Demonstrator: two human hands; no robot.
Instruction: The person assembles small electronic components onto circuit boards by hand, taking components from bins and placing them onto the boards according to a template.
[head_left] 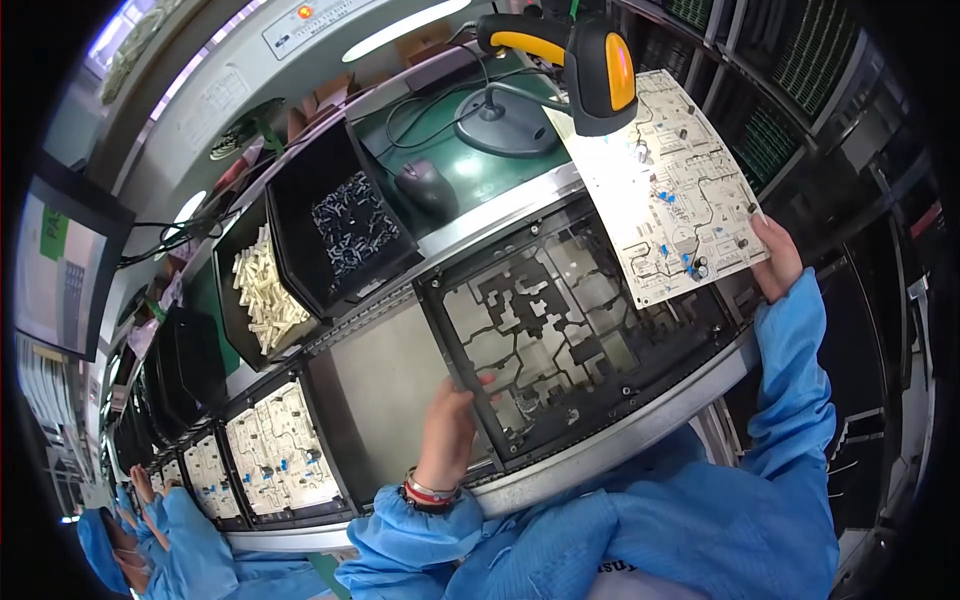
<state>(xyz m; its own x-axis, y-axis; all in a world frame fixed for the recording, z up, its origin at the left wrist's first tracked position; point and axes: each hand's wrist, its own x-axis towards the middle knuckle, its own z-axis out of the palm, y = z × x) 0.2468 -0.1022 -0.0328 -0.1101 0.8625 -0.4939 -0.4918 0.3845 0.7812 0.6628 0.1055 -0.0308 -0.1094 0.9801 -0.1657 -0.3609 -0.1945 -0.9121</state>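
Note:
My right hand grips the right edge of a pale circuit board, thumb on top. Small blue and dark parts stand on the board. It is raised and tilted under a black and yellow barcode scanner, whose light falls on the board's upper left. My left hand is closed around the left edge of a black carrier frame, with fingertips showing inside its edge. The frame has irregular cutouts and lies on the conveyor; the board covers its far right part.
Beyond the conveyor rail stand a bin of cream-coloured parts, a bin of small dark parts and a mouse. Leftward, a loaded carrier, a monitor and a blue-clad co-worker appear. Board racks stand at right.

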